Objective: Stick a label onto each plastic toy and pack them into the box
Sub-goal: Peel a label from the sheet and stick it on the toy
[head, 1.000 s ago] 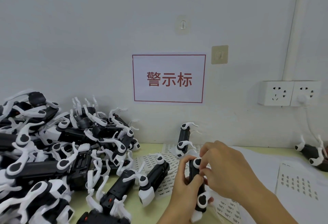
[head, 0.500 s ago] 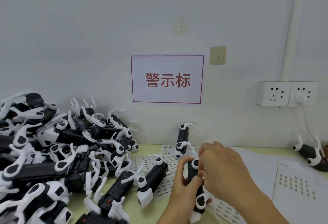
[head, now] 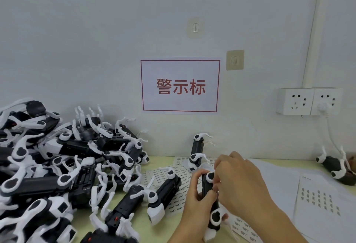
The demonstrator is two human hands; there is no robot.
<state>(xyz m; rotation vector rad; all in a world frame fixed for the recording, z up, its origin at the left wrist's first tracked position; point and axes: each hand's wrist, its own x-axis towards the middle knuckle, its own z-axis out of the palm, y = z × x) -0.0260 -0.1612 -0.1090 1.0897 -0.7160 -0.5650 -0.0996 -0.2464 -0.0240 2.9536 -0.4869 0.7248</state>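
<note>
left hand (head: 194,202) curled in a grip, right hand (head: 242,187) pinching, touching

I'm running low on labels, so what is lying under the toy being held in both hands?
Under the held toy lie label sheets printed with small labels on the table. The left hand and right hand cover the sheet directly beneath.

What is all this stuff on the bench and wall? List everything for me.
toy pile: many, black and white, heaped at left.
toy in hands: one, black and white, centre front.
loose toys: one lying left of the hands, one upright by the wall, one far right.
label sheets: several, white, on the table.
sign: one, white, red text, on the wall.
sockets: two, white, right wall.
wall hooks: two, above the sign.
left hand: grips the toy.
right hand: fingers on the toy.
</note>
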